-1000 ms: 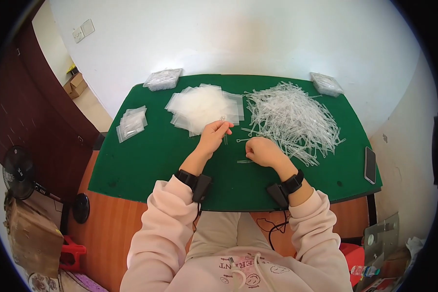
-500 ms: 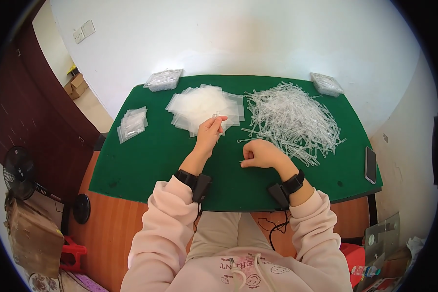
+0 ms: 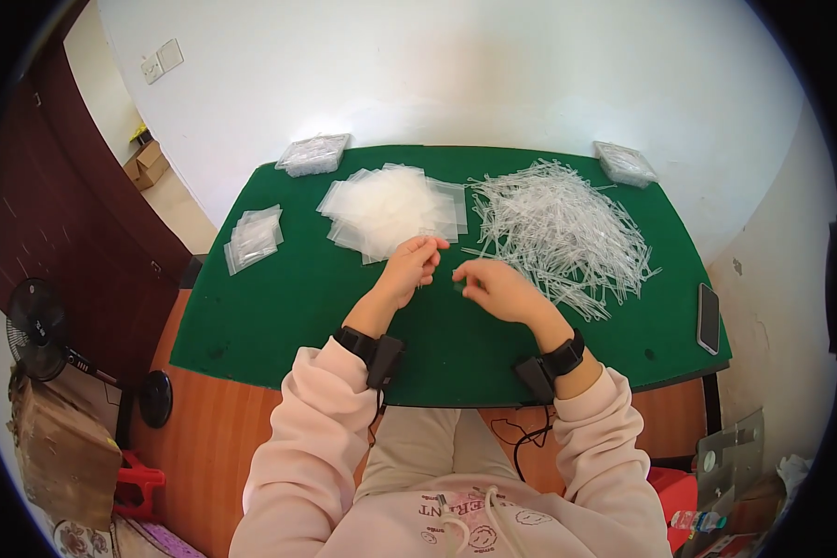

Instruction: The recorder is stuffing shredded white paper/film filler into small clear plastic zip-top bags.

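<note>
Head view: left hand (image 3: 409,270) now pinching a clear bag (image 3: 425,244) off the pile (image 3: 386,209), coming closer; right hand (image 3: 495,288) curling shut, maybe gripping a thin strip, beside plastic sticks (image 3: 558,228).

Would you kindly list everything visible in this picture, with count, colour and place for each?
table: one, green top, centre
loose bags: one heap, clear, far centre, by the left hand
sticks: one heap, clear, far right of centre
small bag stack: one, clear, left side
packs: two, clear, far left and far right corners
phone: one, dark, right edge
fan: one, black, floor at left
box: one, brown, floor beyond the door
left hand: fingers pinched at the heap's near edge; what they hold is too small to tell
right hand: curled, beside the sticks
wristbands: two, black, one per wrist
</note>
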`<state>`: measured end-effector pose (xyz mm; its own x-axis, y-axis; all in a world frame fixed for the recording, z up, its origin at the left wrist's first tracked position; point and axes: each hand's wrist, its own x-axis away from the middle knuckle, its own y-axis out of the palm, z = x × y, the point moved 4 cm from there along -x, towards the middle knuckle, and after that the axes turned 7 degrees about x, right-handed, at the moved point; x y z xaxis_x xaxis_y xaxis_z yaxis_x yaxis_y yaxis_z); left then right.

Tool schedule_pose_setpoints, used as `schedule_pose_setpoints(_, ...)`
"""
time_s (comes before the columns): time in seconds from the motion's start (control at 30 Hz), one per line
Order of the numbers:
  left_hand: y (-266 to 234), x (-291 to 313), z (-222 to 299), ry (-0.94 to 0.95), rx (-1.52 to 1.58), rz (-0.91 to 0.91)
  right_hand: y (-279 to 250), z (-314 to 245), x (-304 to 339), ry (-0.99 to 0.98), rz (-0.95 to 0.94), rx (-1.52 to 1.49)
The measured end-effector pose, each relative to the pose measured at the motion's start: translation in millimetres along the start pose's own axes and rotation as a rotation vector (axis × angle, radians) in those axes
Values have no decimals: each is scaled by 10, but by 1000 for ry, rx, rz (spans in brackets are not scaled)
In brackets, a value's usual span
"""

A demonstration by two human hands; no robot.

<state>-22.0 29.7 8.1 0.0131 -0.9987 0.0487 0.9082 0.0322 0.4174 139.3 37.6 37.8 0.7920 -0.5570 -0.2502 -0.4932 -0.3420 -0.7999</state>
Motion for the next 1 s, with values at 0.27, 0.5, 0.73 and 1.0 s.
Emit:
schedule_pose_setpoints(0.27,165,82,-88,-278,47,-209,-235,-122,-1,-183,634,3)
schedule_pose_setpoints(0.5,217,102,65,-59,288,-219,-124,-291,18,-377,695,132)
schedule_pose_setpoints(0.73,-19,-6,76,111,341,0,-98,-176,-50,-194,614,178)
schedule_pose_setpoints(1.0,-338,-76,96,221,332,291,6,439,-19,79,289,433)
